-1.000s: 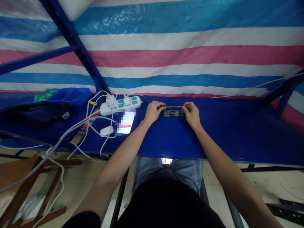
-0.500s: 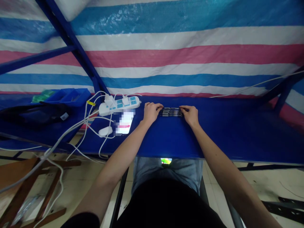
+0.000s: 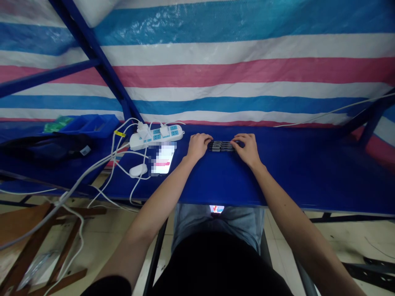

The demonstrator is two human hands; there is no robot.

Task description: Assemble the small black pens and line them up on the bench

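Pens, several of them, lie in a tight parallel row between the two hands, pointing from one hand toward the other. They are slim and dark, with grey sections nearer the left hand and paler streaks along the barrels toward the right; finer markings are too small to read. The left hand is narrow, thumb and forefinger drawn together at the pens' left ends; whether it grips one, I cannot tell. The right hand curls over their right ends, thumb against the row, its hold equally unclear. Beneath both hands is a glossy blue tabletop. Left of the left hand sit a phone with a lit screen and, just beyond it, a white power strip trailing cables. Past both hands hangs a striped tarpaulin.
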